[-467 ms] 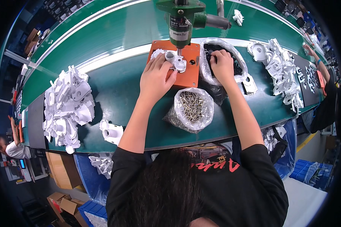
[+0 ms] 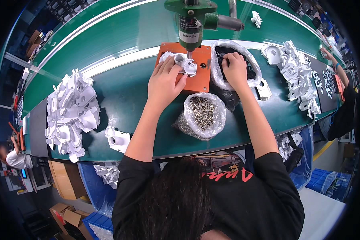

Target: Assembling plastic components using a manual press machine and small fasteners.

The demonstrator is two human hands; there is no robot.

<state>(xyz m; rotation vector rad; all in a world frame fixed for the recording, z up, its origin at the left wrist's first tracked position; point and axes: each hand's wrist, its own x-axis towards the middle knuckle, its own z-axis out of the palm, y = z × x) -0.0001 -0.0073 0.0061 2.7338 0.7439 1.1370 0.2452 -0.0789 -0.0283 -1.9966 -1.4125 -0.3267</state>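
My left hand (image 2: 164, 84) is closed around the left side of a white plastic housing (image 2: 190, 69) with a round collar, pressing it against an orange fixture block (image 2: 202, 82). Right above the housing stands the tip of a green machine head (image 2: 189, 36), a vertical spindle. To the right, my right hand (image 2: 235, 70) reaches into a clear plastic bag (image 2: 257, 74) of small black parts (image 2: 250, 69). Its fingers are curled, and what they pinch, if anything, is hidden. Between my forearms sits an open bag of metal screws (image 2: 204, 114).
Piles of white housings (image 2: 74, 112) lie at left and white housings (image 2: 294, 74) at right. Single ones rest by my left forearm (image 2: 118, 140) and beside the black-parts bag. Behind runs a green conveyor (image 2: 120, 30). Other people work at both edges.
Both my hands stay in the same places. A white part on the conveyor at the back has shifted slightly right. At the far left another person's hand and orange item have moved.
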